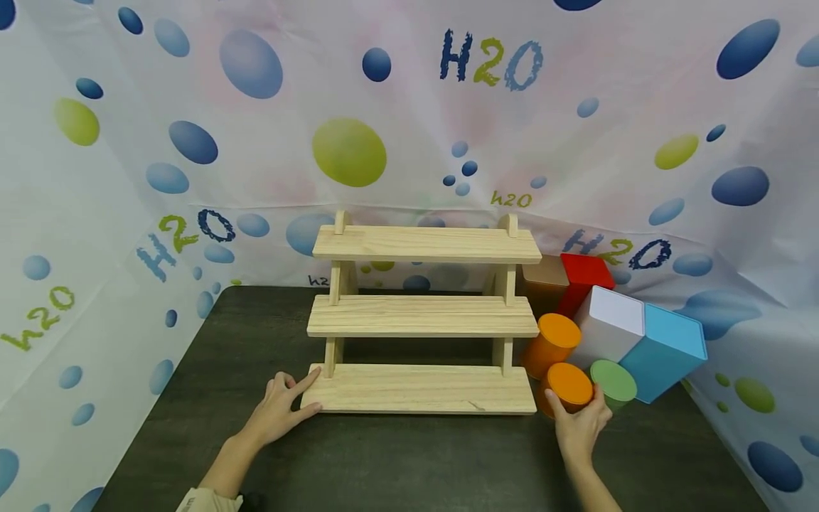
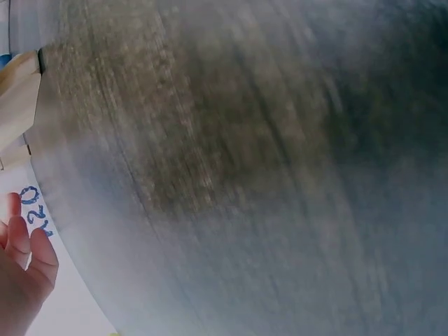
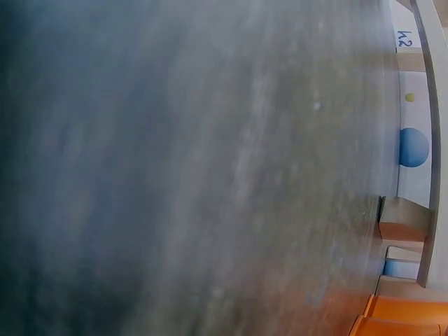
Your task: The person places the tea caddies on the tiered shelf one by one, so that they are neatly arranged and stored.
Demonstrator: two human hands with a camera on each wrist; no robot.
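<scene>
A dark table (image 1: pixel 384 462) filled the lower part of the frame, with a pale sleeve (image 1: pixel 207 500) at the bottom edge, left of centre. At lower right, the right hand (image 1: pixel 581 430) grasped the front orange cylinder (image 1: pixel 569 384), thumb on its left side, fingers on its right. The cylinder was upright, just beside the right end of the rack (image 1: pixel 419 387); whether its base touched the table could not be told.

At lower left of centre, the left hand (image 1: pixel 271 411) touched the left end of the rack's bottom shelf, thumb and a finger spread apart and clenched on nothing.

A green cylinder (image 1: pixel 613 380) stood right of the held one, with the rear orange cylinder (image 1: pixel 555 334) behind. Farther back at right were a blue box (image 1: pixel 665 348), a white box (image 1: pixel 608 320), a red box (image 1: pixel 585 281) and a partly hidden brown box (image 1: pixel 544 281).

The rack's three shelves rose mid-frame before a dotted cloth (image 1: pixel 416 142) across the top.
</scene>
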